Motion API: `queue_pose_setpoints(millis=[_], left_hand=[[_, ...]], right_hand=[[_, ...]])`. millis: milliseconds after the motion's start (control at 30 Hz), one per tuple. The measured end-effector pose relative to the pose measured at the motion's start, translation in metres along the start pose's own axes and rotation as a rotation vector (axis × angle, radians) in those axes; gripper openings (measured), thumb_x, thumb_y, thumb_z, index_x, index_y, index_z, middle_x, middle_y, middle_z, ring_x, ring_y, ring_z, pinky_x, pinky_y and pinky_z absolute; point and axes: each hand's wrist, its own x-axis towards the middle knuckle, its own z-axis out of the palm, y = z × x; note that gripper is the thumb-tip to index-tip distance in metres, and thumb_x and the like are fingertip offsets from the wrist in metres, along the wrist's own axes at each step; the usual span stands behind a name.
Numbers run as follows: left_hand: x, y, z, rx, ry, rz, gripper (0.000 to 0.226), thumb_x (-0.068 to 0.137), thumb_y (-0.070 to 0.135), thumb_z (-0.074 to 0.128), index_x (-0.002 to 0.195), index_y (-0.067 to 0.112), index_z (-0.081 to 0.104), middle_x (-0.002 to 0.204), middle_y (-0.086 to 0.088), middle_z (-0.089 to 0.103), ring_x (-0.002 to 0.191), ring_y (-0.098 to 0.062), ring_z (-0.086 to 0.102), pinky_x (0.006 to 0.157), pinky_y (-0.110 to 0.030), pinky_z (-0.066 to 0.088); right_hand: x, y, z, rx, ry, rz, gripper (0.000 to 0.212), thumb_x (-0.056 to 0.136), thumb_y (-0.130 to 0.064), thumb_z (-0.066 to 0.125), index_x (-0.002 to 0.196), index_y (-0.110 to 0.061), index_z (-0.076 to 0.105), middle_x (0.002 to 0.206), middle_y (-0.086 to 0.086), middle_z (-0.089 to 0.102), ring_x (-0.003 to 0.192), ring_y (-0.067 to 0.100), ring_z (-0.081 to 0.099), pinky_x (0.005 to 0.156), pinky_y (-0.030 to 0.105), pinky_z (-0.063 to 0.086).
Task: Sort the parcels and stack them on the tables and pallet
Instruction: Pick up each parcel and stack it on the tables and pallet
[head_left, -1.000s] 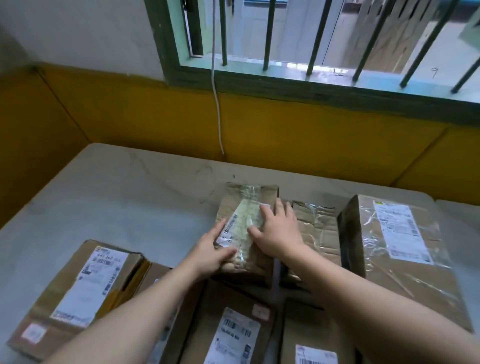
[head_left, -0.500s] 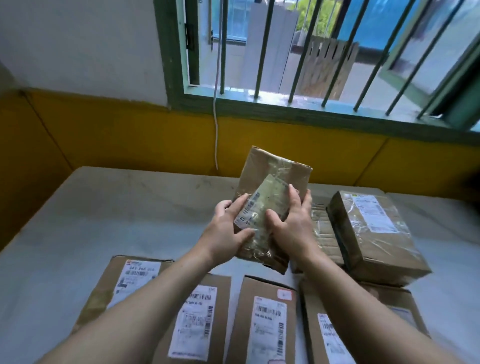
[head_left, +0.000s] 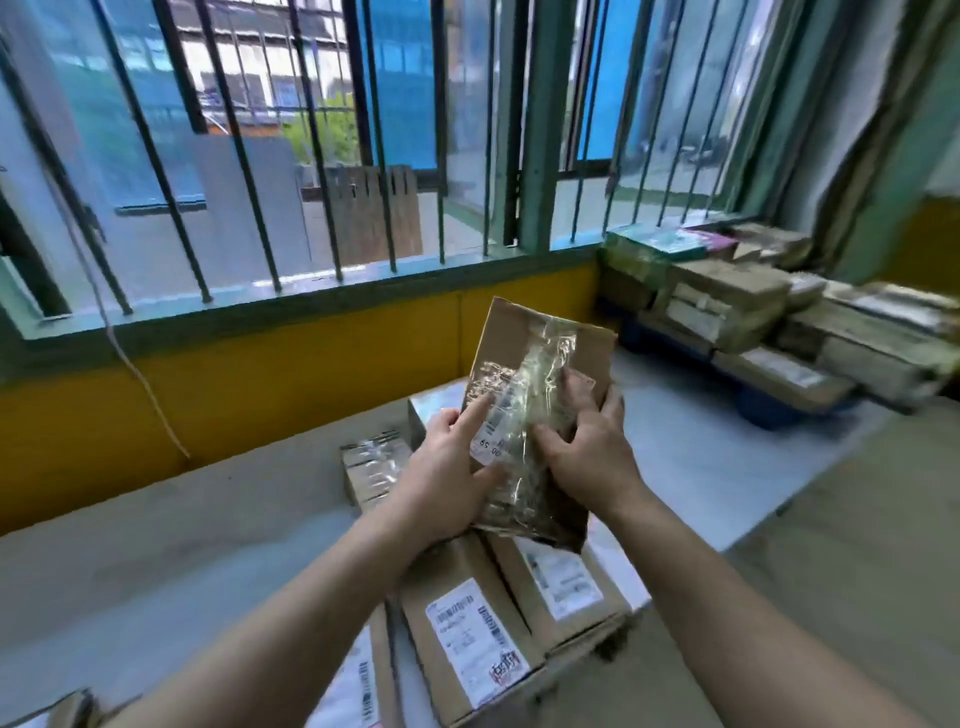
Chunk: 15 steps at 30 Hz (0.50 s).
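Head view, first voice: Where is the parcel (head_left: 524, 338), and how does it lie?

Second voice: It is raised clear of the table (head_left: 156, 561) between both hands. Its long axis runs up and away, the far end towards the barred window (head_left: 311, 156). The film-wrapped, labelled face is turned to the camera.

First voice: And the hands?

Second voice: They sit apart, one on each long edge. The left hand (head_left: 447, 483) grips the left edge, thumb across the front and forefinger laid along the label. The right hand (head_left: 587, 452) clasps the right edge, thumb in front and fingers behind.

First voice: What holds what?

Second voice: The table carries labelled boxes (head_left: 467, 629) lying side by side below the hands, with a taped packet (head_left: 371, 462) behind them. At far right, a blue pallet (head_left: 763, 410) bears stacked parcels (head_left: 727, 306), which are blurred.
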Motion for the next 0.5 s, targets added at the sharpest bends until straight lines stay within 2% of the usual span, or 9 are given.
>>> queue_pose_setpoints(millis=[100,167,267,333,400,500], left_hand=[[0.013,0.067,0.069,0.068,-0.095,0.120,0.076,0.088,0.034,0.063,0.148,0.042,0.017,0.144,-0.001,0.030,0.098,-0.011,0.052,0.094,-0.029,0.044],[0.019,0.114,0.120,0.041,-0.174,0.191,0.076,0.088,0.031,0.064,0.149,0.040,0.018,0.142,-0.001,0.031,0.092,-0.008,0.050,0.088,-0.023,0.042],[0.025,0.182,0.194,0.009,-0.270,0.289,0.075,0.087,0.026,0.065,0.148,0.037,0.023,0.138,0.000,0.034,0.091,-0.007,0.046,0.081,-0.013,0.033],[0.025,0.225,0.239,-0.034,-0.339,0.346,0.075,0.086,0.024,0.067,0.147,0.039,0.025,0.136,0.000,0.035,0.090,-0.009,0.050,0.084,-0.015,0.036],[0.026,0.264,0.278,-0.064,-0.412,0.388,0.076,0.085,0.025,0.068,0.146,0.042,0.025,0.136,0.001,0.035,0.091,-0.011,0.056,0.092,-0.025,0.043],[0.029,0.312,0.326,-0.085,-0.499,0.448,0.077,0.086,0.027,0.067,0.146,0.044,0.023,0.136,0.003,0.034,0.096,-0.010,0.055,0.094,-0.024,0.042]], right_hand=[[-0.017,0.057,-0.080,-0.030,0.106,0.096,0.072,0.093,-0.041,0.061,0.153,-0.040,0.022,0.159,0.003,0.007,0.139,0.029,0.035,0.113,0.035,0.029],[-0.032,0.096,-0.135,-0.057,0.186,0.178,0.072,0.093,-0.042,0.061,0.153,-0.042,0.021,0.162,0.004,0.002,0.144,0.027,0.028,0.116,0.033,0.024],[-0.058,0.153,-0.212,-0.081,0.317,0.262,0.073,0.090,-0.043,0.063,0.152,-0.044,0.023,0.161,0.008,0.007,0.146,0.027,0.025,0.119,0.037,0.024],[-0.076,0.185,-0.261,-0.093,0.386,0.322,0.074,0.090,-0.044,0.063,0.152,-0.044,0.023,0.159,0.010,0.010,0.146,0.027,0.024,0.119,0.037,0.024],[-0.094,0.210,-0.307,-0.115,0.442,0.382,0.074,0.091,-0.044,0.062,0.153,-0.044,0.022,0.160,0.012,0.007,0.147,0.028,0.024,0.119,0.034,0.023],[-0.113,0.238,-0.363,-0.136,0.487,0.460,0.073,0.094,-0.043,0.059,0.154,-0.044,0.017,0.163,0.012,-0.006,0.149,0.031,0.018,0.117,0.033,0.020]])
